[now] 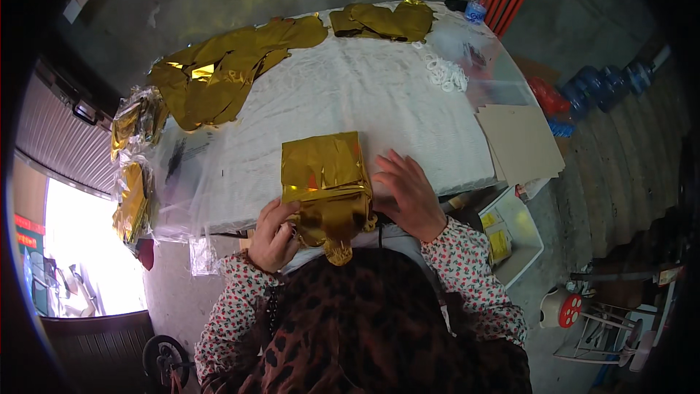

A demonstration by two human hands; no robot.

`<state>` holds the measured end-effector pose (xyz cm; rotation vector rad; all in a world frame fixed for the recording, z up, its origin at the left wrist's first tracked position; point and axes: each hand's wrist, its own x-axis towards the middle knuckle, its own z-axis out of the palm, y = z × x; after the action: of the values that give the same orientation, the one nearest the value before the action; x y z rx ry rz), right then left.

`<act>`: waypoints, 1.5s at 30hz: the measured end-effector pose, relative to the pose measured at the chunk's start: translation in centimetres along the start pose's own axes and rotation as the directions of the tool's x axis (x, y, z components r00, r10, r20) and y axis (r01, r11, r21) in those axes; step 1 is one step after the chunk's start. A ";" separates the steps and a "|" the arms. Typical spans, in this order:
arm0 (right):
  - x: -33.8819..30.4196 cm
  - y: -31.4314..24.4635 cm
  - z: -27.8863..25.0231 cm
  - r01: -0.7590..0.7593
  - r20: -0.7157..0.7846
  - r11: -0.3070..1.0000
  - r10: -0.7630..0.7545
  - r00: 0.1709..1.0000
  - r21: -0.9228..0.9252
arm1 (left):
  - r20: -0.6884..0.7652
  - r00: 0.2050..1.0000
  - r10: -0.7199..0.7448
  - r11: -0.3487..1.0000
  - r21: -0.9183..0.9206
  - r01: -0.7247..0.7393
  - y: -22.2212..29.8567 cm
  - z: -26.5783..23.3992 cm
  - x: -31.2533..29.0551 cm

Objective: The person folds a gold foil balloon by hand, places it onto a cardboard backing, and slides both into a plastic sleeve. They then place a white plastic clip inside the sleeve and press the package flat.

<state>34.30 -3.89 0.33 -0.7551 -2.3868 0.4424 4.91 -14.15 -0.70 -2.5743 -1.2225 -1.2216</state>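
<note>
A folded gold foil piece (324, 168) lies at the near edge of the white-covered table, directly in front of me. Its lower part is rumpled, and a narrow tongue of foil hangs over the edge toward my body. My left hand (273, 239) has its bent fingers closed on the foil's lower left edge. On the other side, my right hand (410, 195) is open, fingers spread, just beside the foil's right edge and holding nothing. Whether its thumb touches the foil is hard to make out.
Flat gold foil pieces (211, 76) lie along the far left, with another gold pile (383, 22) at the back. Clear-bagged gold foil (131, 201) lines the left edge. White rings (446, 73), a water bottle (477, 4) and cardboard sheets (519, 144) sit right, above a white bin (529, 230).
</note>
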 end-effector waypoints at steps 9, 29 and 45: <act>-1.4 -0.8 1.8 -0.041 -0.129 0.974 0.013 0.992 -0.221 | 0.202 0.950 -0.236 0.913 0.382 0.146 1.7 -0.1 1.4; -1.7 -4.3 3.7 -0.451 0.416 -0.111 0.621 0.664 0.885 | -0.119 0.899 -0.422 0.905 0.004 0.426 4.0 -0.7 -0.3; -2.1 -4.8 3.8 -0.553 0.424 -0.035 0.683 0.595 0.833 | 0.560 0.220 -0.799 -0.398 -0.767 0.503 3.5 -0.3 0.6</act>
<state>31.32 -9.38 -1.27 -1.1436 -0.9971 1.9155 7.26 -16.26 0.88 -0.9774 -2.9487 -3.3434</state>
